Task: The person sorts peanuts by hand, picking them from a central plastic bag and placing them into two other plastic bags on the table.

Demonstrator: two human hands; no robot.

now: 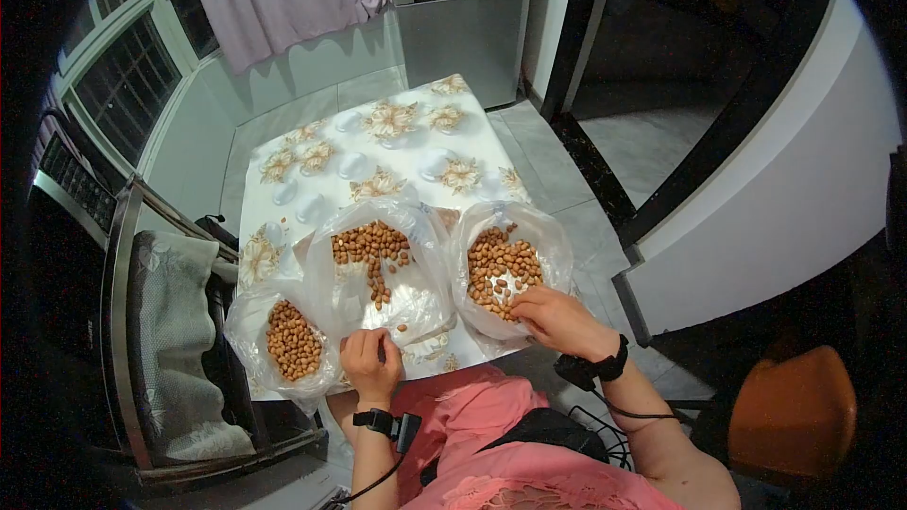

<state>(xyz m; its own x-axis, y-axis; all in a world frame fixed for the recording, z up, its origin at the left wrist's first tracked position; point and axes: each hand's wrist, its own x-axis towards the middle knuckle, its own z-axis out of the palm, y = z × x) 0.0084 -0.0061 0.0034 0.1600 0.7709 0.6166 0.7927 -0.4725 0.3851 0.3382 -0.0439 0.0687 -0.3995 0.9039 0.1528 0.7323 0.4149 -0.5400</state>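
Three clear plastic bags with brown nuts that look like shelled peanuts stand opened on the table. My left hand (370,364) is closed at the table's near edge, below the middle bag (430,264); what it holds, if anything, is hidden. One loose peanut (402,328) lies just beyond its fingers. My right hand (562,321) reaches over the near rim of the right bag (557,236), its fingertips together at the peanuts (496,264) there. Any nut between those fingers is too small to make out. Left of my left hand sits the smaller left bag (248,312), holding a pile of peanuts (294,342).
A flowered white cloth covers the table (321,170). Behind it stands a grey refrigerator (460,38). A metal rack with a draped cloth (175,321) is close on the left, and an orange stool (794,411) at right. Cables run from both wrist bands.
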